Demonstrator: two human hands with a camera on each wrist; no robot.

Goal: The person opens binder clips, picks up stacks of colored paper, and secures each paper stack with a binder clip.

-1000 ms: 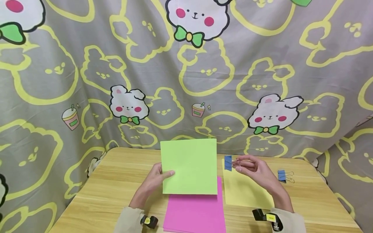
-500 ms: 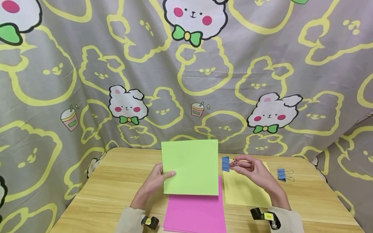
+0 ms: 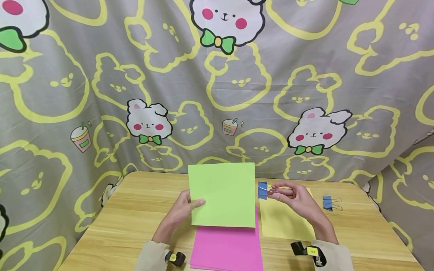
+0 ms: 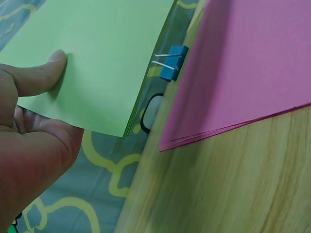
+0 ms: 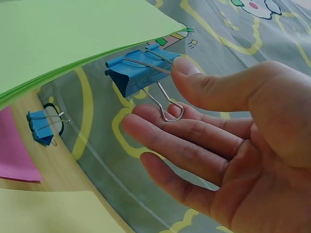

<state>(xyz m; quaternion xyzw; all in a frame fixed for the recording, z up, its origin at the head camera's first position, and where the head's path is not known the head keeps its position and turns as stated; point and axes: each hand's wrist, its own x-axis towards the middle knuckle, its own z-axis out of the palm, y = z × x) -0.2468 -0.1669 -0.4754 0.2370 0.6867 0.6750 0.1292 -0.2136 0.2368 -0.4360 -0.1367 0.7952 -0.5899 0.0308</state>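
Note:
My left hand (image 3: 190, 207) holds a stack of light green paper sheets (image 3: 225, 192) by its left edge, thumb lying across the front. The stack is raised and tilted above pink sheets (image 3: 227, 248). To its right, my right hand (image 3: 298, 197) pinches a blue binder clip (image 3: 262, 191) by its wire handles. In the right wrist view the thumb is on one handle of this binder clip (image 5: 141, 70), and fingers lie under the other. There the clip appears close to the green stack's edge (image 5: 58, 68); whether they touch I cannot tell.
Yellow paper (image 3: 285, 222) lies under my right hand. A blue binder clip (image 3: 327, 203) rests on the wooden table (image 3: 366, 233) at right. Another binder clip (image 4: 173, 63) lies near the table edge beyond the pink sheets. A patterned curtain (image 3: 190, 86) hangs behind.
My right hand has moved slightly left with the binder clip, closer to the green stack. The green stack has shifted a little to the right.

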